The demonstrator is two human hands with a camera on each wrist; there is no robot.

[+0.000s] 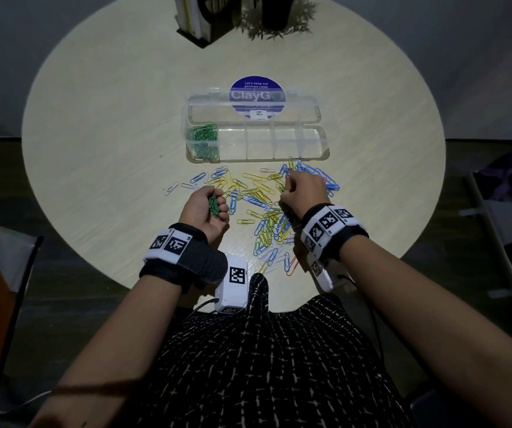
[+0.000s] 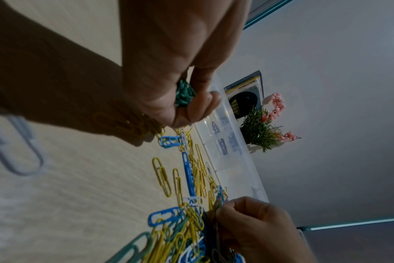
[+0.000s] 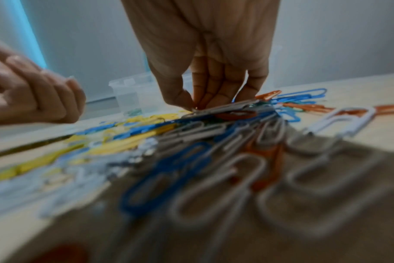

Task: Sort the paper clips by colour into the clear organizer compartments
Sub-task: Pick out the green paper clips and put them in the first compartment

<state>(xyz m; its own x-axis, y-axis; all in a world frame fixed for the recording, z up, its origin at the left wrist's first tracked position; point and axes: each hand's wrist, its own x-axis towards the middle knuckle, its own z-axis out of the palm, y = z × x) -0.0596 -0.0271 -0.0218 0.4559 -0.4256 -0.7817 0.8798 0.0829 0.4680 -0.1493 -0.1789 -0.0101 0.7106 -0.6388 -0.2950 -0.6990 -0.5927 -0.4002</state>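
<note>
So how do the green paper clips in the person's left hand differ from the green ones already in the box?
The green clips in the left hand are a small bunch gripped in curled fingers above the table; the green clips in the organizer are a bigger heap lying loose in its leftmost compartment. The held ones are unsorted, the boxed ones sorted. Both share one colour and shape.

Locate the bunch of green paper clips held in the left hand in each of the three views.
Head: the bunch of green paper clips sits left of centre, in the left hand.
Left wrist: upper centre, between curled fingers.
Right wrist: not visible; that hand at the left edge hides it.
Shared landmark: clear plastic organizer.
</note>
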